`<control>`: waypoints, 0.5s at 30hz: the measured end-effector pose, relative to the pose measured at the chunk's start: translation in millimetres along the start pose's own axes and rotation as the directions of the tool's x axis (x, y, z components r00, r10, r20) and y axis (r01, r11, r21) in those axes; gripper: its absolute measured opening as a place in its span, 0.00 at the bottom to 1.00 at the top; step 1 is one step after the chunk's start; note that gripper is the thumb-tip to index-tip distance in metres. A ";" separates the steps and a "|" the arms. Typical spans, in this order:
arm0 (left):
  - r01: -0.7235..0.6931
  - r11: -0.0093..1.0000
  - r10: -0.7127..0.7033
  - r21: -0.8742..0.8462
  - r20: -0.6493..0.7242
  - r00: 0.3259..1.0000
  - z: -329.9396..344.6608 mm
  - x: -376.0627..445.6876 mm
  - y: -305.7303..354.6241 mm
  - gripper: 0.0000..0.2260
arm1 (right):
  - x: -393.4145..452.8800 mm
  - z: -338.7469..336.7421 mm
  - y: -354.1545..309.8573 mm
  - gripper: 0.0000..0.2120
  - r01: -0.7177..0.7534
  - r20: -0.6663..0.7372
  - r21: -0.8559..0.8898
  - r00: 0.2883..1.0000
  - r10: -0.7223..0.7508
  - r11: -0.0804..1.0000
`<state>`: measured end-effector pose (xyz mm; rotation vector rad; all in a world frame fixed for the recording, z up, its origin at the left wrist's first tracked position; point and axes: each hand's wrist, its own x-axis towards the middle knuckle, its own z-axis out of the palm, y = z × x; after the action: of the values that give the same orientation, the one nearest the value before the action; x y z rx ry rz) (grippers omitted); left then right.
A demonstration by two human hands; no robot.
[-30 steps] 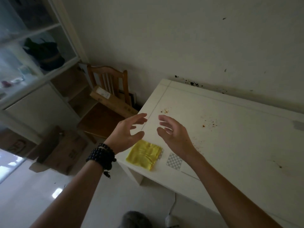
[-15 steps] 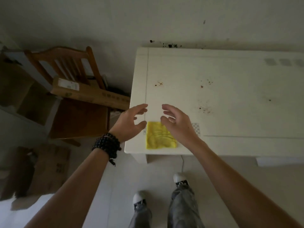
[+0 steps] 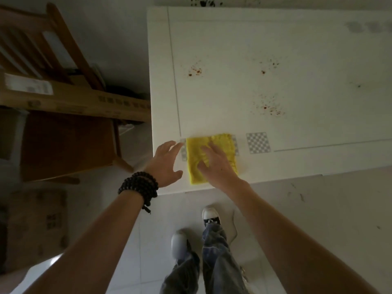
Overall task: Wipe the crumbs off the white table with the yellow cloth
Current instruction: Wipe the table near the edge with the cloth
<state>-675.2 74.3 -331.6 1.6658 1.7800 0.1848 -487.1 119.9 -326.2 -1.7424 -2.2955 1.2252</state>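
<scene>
While the right hand [image 3: 214, 164] presses flat on the yellow cloth [image 3: 212, 158], the left hand [image 3: 166, 162] hovers spread wide.

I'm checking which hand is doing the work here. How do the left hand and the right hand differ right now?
The right hand lies flat on the yellow cloth; the left hand is beside the cloth, over the white table near its left edge, not on the cloth. The left wrist wears a dark beaded bracelet; the right wrist is bare. Both hands are open with fingers spread.
</scene>
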 end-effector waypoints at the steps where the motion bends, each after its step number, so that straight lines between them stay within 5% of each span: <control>1: 0.020 0.998 -0.021 0.058 0.020 1.000 2.7 7.3 -4.3 0.41 | 8.5 6.0 4.6 0.29 -0.002 0.008 -0.084 1.000 0.003 0.996; 6: 0.043 0.959 -0.057 0.280 0.042 0.998 12.8 40.0 -21.1 0.51 | 36.1 34.2 26.1 0.31 -0.025 0.048 -0.344 0.998 0.044 0.939; 15: 0.044 0.942 -0.038 0.333 -0.023 0.999 -10.2 97.8 -35.8 0.45 | 74.6 36.0 36.6 0.31 -0.046 0.054 -0.401 0.996 0.073 0.915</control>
<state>-705.2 162.2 -379.8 1.8602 1.9386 -0.1322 -501.8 163.3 -404.3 -1.9231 -2.7062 0.8744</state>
